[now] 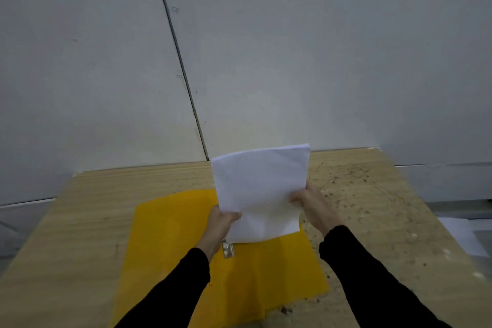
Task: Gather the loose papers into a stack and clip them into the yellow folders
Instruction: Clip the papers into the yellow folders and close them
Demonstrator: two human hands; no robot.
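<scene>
A stack of white papers is held upright above the table, tilted slightly left. My left hand grips its lower left edge and my right hand grips its right edge. Beneath it a yellow folder lies open and flat on the wooden table. A metal clip shows at the folder's middle fold, just under the stack's bottom edge. Both arms wear black sleeves.
The table's right part is speckled with dark spots. A white sheet lies off the table's right edge, lower down. A pale panelled wall stands right behind the table's far edge.
</scene>
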